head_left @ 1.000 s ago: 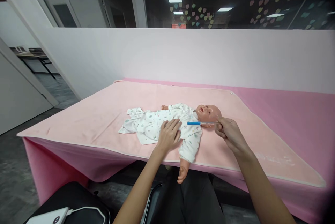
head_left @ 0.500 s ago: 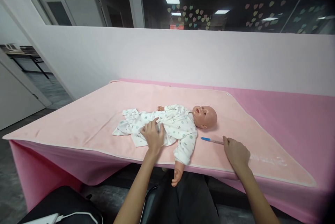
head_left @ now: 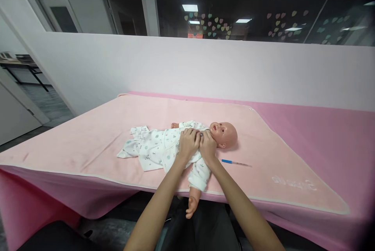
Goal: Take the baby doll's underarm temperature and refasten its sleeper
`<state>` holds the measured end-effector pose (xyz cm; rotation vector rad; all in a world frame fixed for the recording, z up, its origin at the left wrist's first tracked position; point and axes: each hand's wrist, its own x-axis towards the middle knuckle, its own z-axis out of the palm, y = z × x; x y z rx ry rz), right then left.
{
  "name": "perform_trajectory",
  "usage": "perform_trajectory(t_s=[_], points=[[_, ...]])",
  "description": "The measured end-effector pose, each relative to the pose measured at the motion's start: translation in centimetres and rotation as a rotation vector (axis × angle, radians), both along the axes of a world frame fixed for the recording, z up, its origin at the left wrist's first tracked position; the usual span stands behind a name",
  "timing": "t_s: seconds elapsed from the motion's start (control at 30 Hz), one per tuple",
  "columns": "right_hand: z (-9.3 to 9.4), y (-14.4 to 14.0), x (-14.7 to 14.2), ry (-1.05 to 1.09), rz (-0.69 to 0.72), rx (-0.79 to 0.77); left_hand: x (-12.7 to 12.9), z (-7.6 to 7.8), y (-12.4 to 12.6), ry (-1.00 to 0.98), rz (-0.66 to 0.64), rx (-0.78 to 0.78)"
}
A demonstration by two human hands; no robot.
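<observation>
A baby doll [head_left: 225,133] lies on its back with its head to the right, dressed in a white printed baby outfit [head_left: 155,145]. Both my hands are together at the chest, just below the doll's neck. My left hand [head_left: 189,141] has its fingers curled on the front of the outfit. Close beside it, my right hand [head_left: 207,143] pinches the cloth by the collar, fingers bent. The fingertips are partly hidden, and they nearly meet. Right of my right forearm lies a thin stick with a blue end [head_left: 234,162], pen-like, its exact kind unclear.
A pale pink blanket [head_left: 96,126] with a white edge covers much of the pink-draped table [head_left: 336,137]. The doll's near arm [head_left: 192,200] hangs over the front edge. Behind the table stands a white half wall [head_left: 234,73] with dark glass above.
My right hand has let go of the blue-ended stick and moved left to the doll's chest. My left hand has slid from the doll's lower body up to the chest.
</observation>
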<state>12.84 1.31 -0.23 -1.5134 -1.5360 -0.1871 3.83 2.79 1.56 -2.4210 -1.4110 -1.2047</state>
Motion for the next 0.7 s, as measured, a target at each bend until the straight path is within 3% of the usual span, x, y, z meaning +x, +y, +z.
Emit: perform_trajectory(t_s=[0.13,0.37,0.53,0.7], points=[[-0.9,-0.7,0.5,0.163,0.061,0.161,-0.5,-0.7,-0.6,-0.025,-0.051,0.065],[-0.7,-0.7,0.4,0.291,0.121,0.323,-0.6,-0.9,-0.8,-0.094,-0.085,0.158],[-1.0,-0.5,0.3,0.298,0.088,0.373,-0.5,-1.2,-0.7,-0.101,-0.073,0.198],[-1.1,-0.6,0.3,0.279,0.131,0.328,-0.5,-1.8,-0.2,-0.103,-0.083,0.219]])
